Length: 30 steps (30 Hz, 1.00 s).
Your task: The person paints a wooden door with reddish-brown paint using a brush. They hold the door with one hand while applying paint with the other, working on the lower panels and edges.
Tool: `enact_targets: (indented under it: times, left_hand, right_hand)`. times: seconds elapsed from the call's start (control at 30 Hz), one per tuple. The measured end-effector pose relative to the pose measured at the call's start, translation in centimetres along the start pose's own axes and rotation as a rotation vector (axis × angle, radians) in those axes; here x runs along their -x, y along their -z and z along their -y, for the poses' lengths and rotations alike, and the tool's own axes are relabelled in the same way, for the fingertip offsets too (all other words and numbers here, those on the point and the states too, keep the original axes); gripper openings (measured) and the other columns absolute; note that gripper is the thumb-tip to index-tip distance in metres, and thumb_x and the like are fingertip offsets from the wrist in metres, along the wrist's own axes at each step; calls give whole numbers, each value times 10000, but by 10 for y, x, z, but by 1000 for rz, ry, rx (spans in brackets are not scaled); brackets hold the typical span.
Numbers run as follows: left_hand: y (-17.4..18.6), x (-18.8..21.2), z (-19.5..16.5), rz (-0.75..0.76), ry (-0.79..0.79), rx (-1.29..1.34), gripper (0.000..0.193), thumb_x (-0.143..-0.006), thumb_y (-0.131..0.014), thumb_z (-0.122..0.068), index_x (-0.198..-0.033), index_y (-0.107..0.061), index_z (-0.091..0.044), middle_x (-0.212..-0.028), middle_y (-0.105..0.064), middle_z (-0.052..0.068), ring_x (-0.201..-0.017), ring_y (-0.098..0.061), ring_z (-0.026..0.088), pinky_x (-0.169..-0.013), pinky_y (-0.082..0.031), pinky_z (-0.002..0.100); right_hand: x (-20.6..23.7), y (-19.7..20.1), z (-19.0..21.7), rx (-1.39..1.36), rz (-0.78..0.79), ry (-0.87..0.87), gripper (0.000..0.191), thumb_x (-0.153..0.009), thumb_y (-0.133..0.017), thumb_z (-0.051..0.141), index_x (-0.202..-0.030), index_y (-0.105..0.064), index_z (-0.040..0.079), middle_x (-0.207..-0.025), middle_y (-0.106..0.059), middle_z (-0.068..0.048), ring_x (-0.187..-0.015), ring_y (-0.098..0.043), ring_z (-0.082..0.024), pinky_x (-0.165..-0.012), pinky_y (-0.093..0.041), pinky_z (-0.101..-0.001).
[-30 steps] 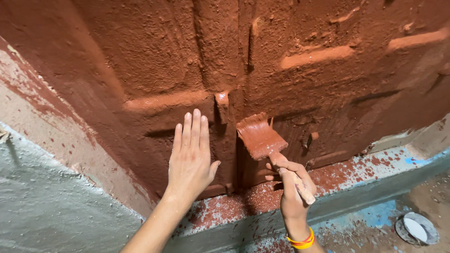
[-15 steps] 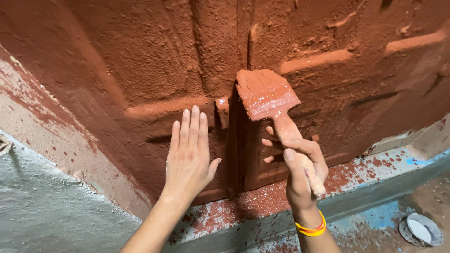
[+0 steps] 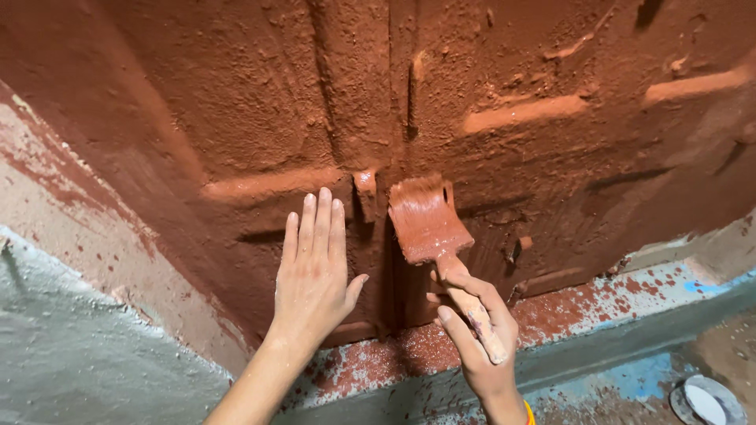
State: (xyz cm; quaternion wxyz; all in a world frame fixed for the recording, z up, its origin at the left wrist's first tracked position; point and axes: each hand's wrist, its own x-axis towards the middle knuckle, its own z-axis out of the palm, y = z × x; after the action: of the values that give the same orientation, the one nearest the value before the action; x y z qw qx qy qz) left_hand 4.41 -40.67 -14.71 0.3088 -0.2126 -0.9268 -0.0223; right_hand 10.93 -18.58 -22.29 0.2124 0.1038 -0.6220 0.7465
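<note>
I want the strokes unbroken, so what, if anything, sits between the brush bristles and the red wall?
Nothing visible: the brush, held in the right hand, lies against the red wall. The left hand rests flat beside it, apart.

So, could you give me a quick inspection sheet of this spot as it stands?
Surface: rough wall coated in red-brown paint, raised bands across it.
Job's things: brush, bristles on the wall, loaded with the same paint.
Clutter: white dish on the floor, lower right.
Hands: left hand flat on the wall; right hand, fingers wrapped on the brush handle.
Cables: nothing seen.
Surroundings: paint-spattered ledge; grey surface at left.
</note>
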Motion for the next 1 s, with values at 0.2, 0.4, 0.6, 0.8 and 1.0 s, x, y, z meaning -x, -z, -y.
enact_targets:
  times: [0.2, 0.4, 0.6, 0.8, 1.0]
  left_hand:
    - [8, 4, -7, 1, 48, -34, 1161, -680, -849, -404, -1523, -240, 110, -1622, -213, 298, -1524, -192, 415, -1232, -163, 529]
    - [19, 3, -17, 18, 93, -58, 1162, -674, -849, -409, -1514, -237, 110, -1614, -202, 297, -1516, -184, 411, -1222, -154, 541]
    - [29, 4, -18, -11, 75, -72, 1150, -677, -846, -409, -1516, -252, 108, -1614, -211, 296, -1518, -185, 414, -1223, -158, 542]
    - [33, 8, -7, -25, 77, -56, 1168, -664, -853, -404, -1515, -246, 116, -1618, -207, 300, -1520, -184, 421, -1230, -155, 537]
    - [24, 14, 8, 38, 84, -59, 1174, -662, -862, -403, -1507, -234, 116, -1606, -201, 308, -1507, -184, 432, -1220, -149, 545]
  right_hand:
    - [2, 4, -2, 85, -46, -130, 258, -936, -651, 53, -1183, -674, -18, -1202, -763, -181, -986, -740, -203, -750, -609, -297]
    - [-12, 11, 21, -71, 30, 15, 304, -972, -535, 81, -1253, -611, -7, -1275, -722, -213, -1074, -749, -265, -808, -643, -347]
    - [-28, 3, 44, -145, 188, 304, 339, -968, -557, -14, -1302, -496, -20, -1447, -586, -295, -1264, -672, -342, -931, -617, -379]
    - [-23, -9, 33, -42, 218, 344, 379, -918, -630, -68, -1265, -491, -4, -1473, -547, -291, -1228, -675, -309, -913, -604, -347]
    - [1, -21, -2, -18, 40, -21, 240, -893, -657, -19, -1117, -578, 17, -1312, -695, -188, -1030, -741, -216, -726, -623, -297]
